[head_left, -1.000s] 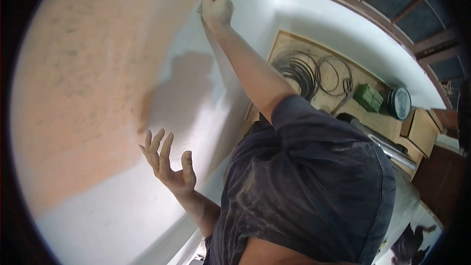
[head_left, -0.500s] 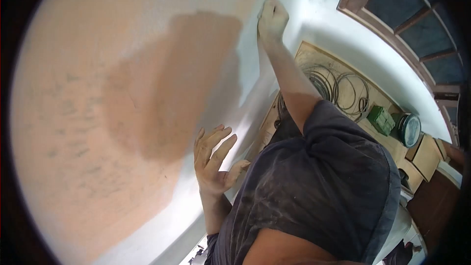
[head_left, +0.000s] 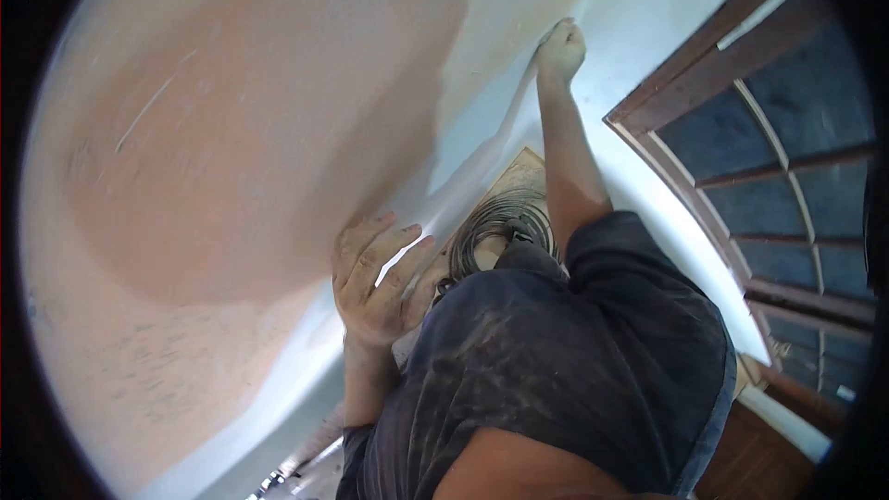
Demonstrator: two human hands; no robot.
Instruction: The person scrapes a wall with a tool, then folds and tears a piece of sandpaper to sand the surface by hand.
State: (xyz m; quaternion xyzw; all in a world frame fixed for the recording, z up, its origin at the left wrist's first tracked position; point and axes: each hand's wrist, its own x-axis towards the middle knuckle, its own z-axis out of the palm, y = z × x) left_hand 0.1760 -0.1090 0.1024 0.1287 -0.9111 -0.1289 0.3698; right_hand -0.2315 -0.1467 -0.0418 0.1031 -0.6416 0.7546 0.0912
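Observation:
My right hand [head_left: 562, 53] is raised at the end of a stretched arm, its fingers closed and pressed at the wall close to the corner. A thin, flat grey piece [head_left: 553, 31] shows along its edge; most of it is hidden by the fingers. The wall [head_left: 222, 222] is peach with whitish patches and a white band along its side. My left hand [head_left: 375, 282], dusty, is lifted in front of the wall with fingers spread and nothing in it.
A coil of dark cable [head_left: 500, 218] lies on a wooden board below my right arm. To the right, a brown-framed window [head_left: 681, 167] with dark panes is set in the white wall [head_left: 639, 28]. My shadow falls across the peach wall.
The view has turned, bringing in more window and losing the green box and bucket. My right hand stays at the wall near the corner; my left hand appears slightly further left, still spread.

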